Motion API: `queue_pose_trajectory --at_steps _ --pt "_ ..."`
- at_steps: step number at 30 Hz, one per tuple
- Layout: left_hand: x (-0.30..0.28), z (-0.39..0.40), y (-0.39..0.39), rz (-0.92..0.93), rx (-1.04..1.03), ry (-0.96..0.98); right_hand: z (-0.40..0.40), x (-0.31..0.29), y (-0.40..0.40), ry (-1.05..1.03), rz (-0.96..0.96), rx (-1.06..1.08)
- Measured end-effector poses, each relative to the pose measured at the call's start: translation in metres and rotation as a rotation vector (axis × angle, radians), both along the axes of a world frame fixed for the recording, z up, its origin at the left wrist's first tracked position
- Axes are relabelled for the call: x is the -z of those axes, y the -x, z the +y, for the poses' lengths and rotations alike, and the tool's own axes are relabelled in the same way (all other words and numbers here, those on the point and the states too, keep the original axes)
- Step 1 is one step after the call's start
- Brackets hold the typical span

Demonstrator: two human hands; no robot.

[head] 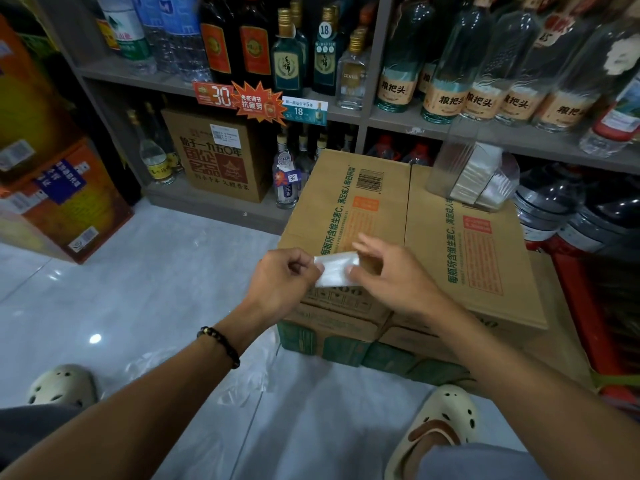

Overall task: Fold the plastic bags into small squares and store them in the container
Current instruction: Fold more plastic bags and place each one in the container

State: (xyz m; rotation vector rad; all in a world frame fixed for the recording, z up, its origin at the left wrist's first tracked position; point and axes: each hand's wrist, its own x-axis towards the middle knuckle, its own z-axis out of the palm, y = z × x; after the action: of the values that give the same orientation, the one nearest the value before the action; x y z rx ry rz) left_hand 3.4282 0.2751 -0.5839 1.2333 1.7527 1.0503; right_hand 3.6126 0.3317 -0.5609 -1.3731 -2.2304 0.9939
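The left hand (pixel 282 277) pinched the left end of a small folded white plastic bag (pixel 335 270), while the right hand (pixel 388 271) held its right end between thumb and spread fingers. The bag hung above the near edge of a brown cardboard box (pixel 349 202). Far right on a second box stood a clear plastic container (pixel 464 168) holding folded bags.

Both forearms are extended forward and converge mid-frame. Left hand (pixel 282 275) is held knuckles-up, fingers curled, thumb and forefinger pinched on the folded bag (pixel 336 268) at its left edge. Right hand (pixel 388 271) is angled inward, thumb pressed to the bag's right edge, other fingers spread loosely above it. A dark beaded bracelet (pixel 220 344) is worn on the left wrist.
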Motion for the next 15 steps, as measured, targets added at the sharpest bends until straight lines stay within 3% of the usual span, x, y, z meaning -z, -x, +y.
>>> queue_pose_trajectory --at_steps 4,8,10,13,15 --pt "-0.026 0.009 -0.008 -0.019 0.162 -0.046 0.008 -0.016 -0.012 0.328 0.258 0.16" --pt "-0.044 0.027 -0.027 0.024 0.228 -0.08 0.012 -0.026 -0.031 0.466 0.44 0.353" --pt "-0.05 0.038 -0.041 0.056 0.257 -0.104 0.017 -0.03 -0.044 0.43 0.491 0.446" --pt "-0.054 0.061 -0.068 0.119 0.3 -0.115 0.029 -0.039 -0.073 0.264 0.401 0.56" --pt "-0.056 0.084 -0.084 0.3 0.353 -0.15 0.043 -0.043 -0.099 0.166 0.336 0.608"
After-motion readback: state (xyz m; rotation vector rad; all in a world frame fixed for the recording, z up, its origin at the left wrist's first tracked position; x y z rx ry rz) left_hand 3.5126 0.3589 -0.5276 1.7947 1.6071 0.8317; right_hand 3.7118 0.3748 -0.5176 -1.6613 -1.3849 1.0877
